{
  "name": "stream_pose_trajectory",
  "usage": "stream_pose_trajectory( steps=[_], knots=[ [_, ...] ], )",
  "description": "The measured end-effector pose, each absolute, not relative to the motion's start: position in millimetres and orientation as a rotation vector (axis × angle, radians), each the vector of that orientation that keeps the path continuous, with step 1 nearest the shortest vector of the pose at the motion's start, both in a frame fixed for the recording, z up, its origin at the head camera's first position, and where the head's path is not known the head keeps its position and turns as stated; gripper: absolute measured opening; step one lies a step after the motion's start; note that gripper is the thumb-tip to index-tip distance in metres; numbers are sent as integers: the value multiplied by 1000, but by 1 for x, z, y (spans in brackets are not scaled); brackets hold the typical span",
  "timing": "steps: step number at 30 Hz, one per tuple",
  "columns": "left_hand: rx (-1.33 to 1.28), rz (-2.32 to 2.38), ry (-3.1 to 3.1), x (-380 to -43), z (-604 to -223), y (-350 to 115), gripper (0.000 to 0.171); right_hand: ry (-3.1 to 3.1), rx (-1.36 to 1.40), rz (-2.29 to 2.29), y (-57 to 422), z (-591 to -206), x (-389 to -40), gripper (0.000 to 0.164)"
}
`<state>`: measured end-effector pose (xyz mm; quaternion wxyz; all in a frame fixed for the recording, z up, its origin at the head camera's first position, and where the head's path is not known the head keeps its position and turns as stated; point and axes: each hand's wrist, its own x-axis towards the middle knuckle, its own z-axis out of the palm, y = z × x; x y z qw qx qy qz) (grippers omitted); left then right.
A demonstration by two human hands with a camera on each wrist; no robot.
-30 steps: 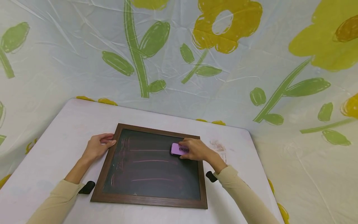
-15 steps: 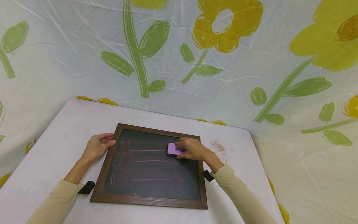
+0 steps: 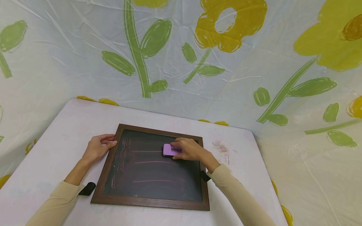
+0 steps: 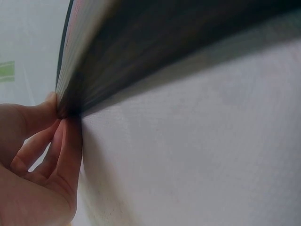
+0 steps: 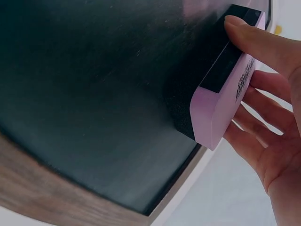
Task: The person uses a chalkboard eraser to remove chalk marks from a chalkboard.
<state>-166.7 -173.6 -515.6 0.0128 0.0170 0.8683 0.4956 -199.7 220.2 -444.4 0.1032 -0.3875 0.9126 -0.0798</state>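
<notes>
A wood-framed chalkboard [image 3: 158, 172] lies on the table, marked with several pink chalk lines and smudges. At its left side my left hand [image 3: 97, 147] pinches the frame's edge; the left wrist view shows the thumb [image 4: 44, 110] on one side of the frame and the fingers [image 4: 70, 150] on the other. My right hand [image 3: 188, 149] grips a purple board eraser [image 3: 167, 149] with a black pad, on the upper right part of the board. In the right wrist view the thumb lies along the black side of the eraser [image 5: 223, 106]. The eraser covers the right end of the top line.
The white table [image 3: 85, 119] has a brownish chalk smear [image 3: 220, 147] right of the board. Behind it and at the sides hangs a flower-printed cloth [image 3: 175, 103]. Black wrist devices [image 3: 88, 189] sit at both sleeves.
My right hand has slid the eraser leftward along the top chalk line, and the visible line is shorter. The left hand and the board stay nearly in place.
</notes>
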Motion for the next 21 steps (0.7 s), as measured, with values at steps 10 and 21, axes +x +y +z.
stream_pose_trajectory(
  steps=[10,21],
  knots=[
    [42,1547,2718,-167,-517,-174,45,2667,-1152,-248,206,-449,-202,57],
    [35,1553,2709,-167,-517,-173,45,2645,-1201,-227,189,-449,-204,57]
  ],
)
